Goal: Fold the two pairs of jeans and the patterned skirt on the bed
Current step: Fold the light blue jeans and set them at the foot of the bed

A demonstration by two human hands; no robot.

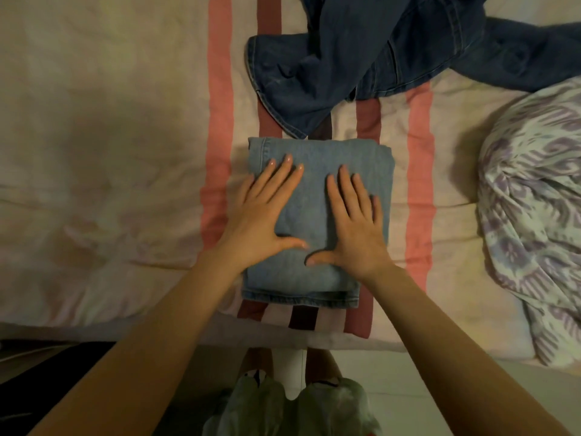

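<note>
A pair of light blue jeans (314,284) lies folded into a neat rectangle near the bed's front edge. My left hand (264,215) presses flat on its left half, fingers straight and spread. My right hand (355,225) lies flat on its right half the same way. A pair of dark blue jeans (361,58) sprawls unfolded and crumpled just beyond the folded pair. The patterned skirt (534,199), white with purple motifs, sits bunched at the right side of the bed.
The bed (110,152) is covered with a cream sheet crossed by pink and dark red stripes. Its front edge runs across the lower part of the view. Below it show pale floor tiles (471,388) and my feet in light slippers.
</note>
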